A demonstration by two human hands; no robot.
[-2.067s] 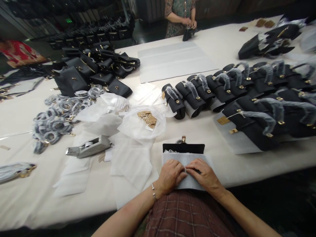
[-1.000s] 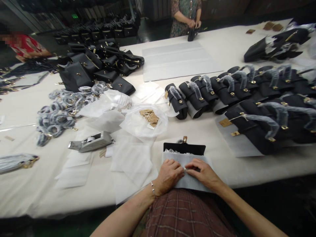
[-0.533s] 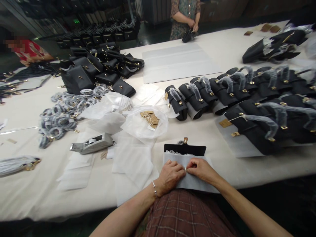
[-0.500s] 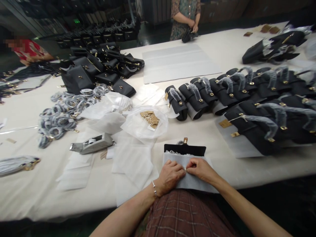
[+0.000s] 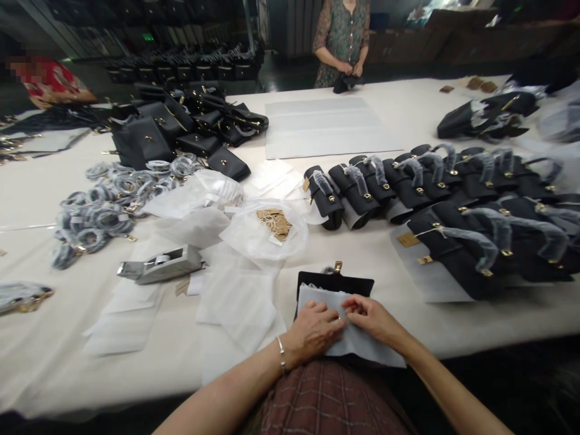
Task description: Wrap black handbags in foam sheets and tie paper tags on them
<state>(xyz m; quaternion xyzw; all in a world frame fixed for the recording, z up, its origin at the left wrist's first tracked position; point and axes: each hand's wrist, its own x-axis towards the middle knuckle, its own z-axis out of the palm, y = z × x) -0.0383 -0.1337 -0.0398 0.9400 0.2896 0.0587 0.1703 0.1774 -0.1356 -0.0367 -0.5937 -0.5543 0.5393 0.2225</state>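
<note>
Tabletop (image 5: 58, 353) | tape dispenser (image 5: 170, 267) left, black bags (image 5: 457, 257) right | left fingers (image 5: 330, 320) flat on sheet (image 5: 362, 349); right fingers' (image 5: 357, 303) grip unclear

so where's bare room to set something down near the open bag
Bare tablecloth shows between the open black bag and the bags with wrapped handles to its right. Another patch lies left of the white sheets by the tape dispenser. Crowded: farther back left, with coiled straps and piled black bags.

The black bag (image 5: 360, 286) appears leathery and matt, its clasp (image 5: 338, 267) glossy metal; the grey sheet (image 5: 362, 345) is smooth and matt, the desk (image 5: 36, 344) cloth-covered, the pouch (image 5: 238, 232) translucent plastic.
</note>
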